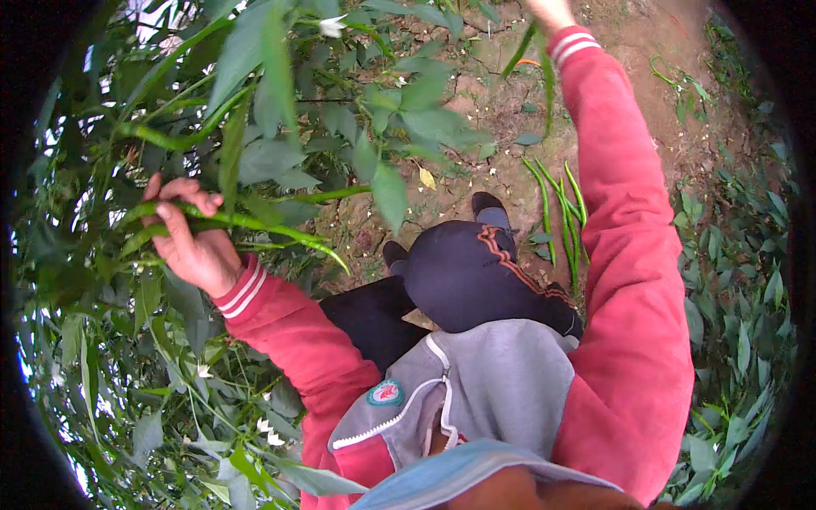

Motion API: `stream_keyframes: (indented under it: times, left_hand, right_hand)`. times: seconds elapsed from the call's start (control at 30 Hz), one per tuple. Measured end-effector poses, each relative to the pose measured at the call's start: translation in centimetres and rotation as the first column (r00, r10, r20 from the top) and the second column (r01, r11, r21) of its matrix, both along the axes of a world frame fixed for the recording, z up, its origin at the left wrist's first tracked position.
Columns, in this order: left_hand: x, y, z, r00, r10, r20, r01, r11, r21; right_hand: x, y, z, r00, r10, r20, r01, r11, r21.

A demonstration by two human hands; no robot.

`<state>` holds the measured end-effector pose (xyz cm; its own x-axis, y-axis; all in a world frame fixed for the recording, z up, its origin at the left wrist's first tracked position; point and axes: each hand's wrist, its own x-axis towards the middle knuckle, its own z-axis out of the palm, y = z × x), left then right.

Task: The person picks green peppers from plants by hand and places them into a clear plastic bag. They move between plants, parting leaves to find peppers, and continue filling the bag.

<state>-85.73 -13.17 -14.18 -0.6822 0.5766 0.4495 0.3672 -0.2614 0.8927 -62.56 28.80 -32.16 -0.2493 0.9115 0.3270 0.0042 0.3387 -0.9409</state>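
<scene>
My left hand (197, 245) is in the pepper plants at the left, its fingers curled around a long green chili pepper (274, 226). Another curved green chili (172, 137) hangs above that hand among the leaves. At the top edge, only the wrist end of my right hand (551, 11) shows; its fingers are cut off by the frame. Long green shapes, blurred, hang just beside that wrist. On the soil right of my knee lies a loose group of several long green chilies (567, 217).
Dense pepper foliage (159, 408) with white flowers fills the left side. A second row of plants (733, 319) runs along the right. Between them is bare cracked soil (637, 32) with a yellow leaf (427, 179). My bent knee (446, 274) and shoes are below.
</scene>
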Motion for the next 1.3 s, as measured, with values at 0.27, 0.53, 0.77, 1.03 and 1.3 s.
stream_keyframes:
  times: [0.27,0.53,0.77,1.03,1.3]
  left_hand:
    - [-0.7,-1.4,-1.0,0.979,0.078,-0.19,-0.102,0.988,-0.117]
    - [1.0,-0.2,-0.7,0.945,0.258,-0.201,-0.286,0.95,-0.125]
    - [-0.5,-2.3,-1.3,0.948,0.28,-0.154,-0.3,0.945,-0.128]
    - [-5.1,-5.4,-1.5,0.803,-0.211,0.557,0.039,0.952,0.304]
    - [-2.8,-3.4,-1.9,0.997,-0.034,0.075,0.032,0.999,0.037]
  right_hand:
    - [-11.0,0.0,-16.5,0.475,0.426,0.77,-0.302,0.901,-0.312]
    - [-21.4,0.8,-23.1,0.776,0.24,0.583,-0.053,0.947,-0.318]
    - [-27.0,0.6,-23.1,0.819,0.2,0.538,-0.098,0.972,-0.212]
    - [-23.5,1.4,-19.3,0.906,0.33,0.266,-0.373,0.919,0.13]
    - [-20.4,2.7,-10.7,0.729,0.684,0.043,-0.682,0.73,-0.051]
